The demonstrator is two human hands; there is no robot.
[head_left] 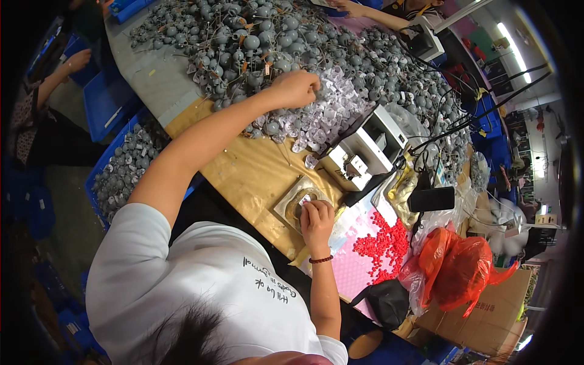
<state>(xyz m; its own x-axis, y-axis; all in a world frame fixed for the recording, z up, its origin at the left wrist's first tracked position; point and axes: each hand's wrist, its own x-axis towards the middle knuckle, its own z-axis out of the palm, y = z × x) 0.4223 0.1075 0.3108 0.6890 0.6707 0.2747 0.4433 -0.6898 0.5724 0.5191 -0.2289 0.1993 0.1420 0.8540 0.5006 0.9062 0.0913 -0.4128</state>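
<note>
My left hand (pixel 295 89) reaches to the pile, its fingers curled at the edge of a heap of small clear plastic pieces (pixel 334 106). What its fingertips hold, if anything, is hidden. My right hand (pixel 318 224), with a beaded bracelet at the wrist, rests over a square metal block with a round centre (pixel 289 210). Its fingertips close on a small whitish plastic piece (pixel 305 199) lying on that block. Grey round bulb-shaped parts (pixel 261 42), many with thin wires, spread over the far side of the table.
A white and black machine (pixel 365 149) stands just beyond the block. Small red parts (pixel 383 243) lie on a pink sheet at right, near a black pouch (pixel 387 303), a phone (pixel 432 199) and red plastic bags (pixel 459 267). A blue bin (pixel 91 176) of grey parts stands at left. Other people's arms show nearby.
</note>
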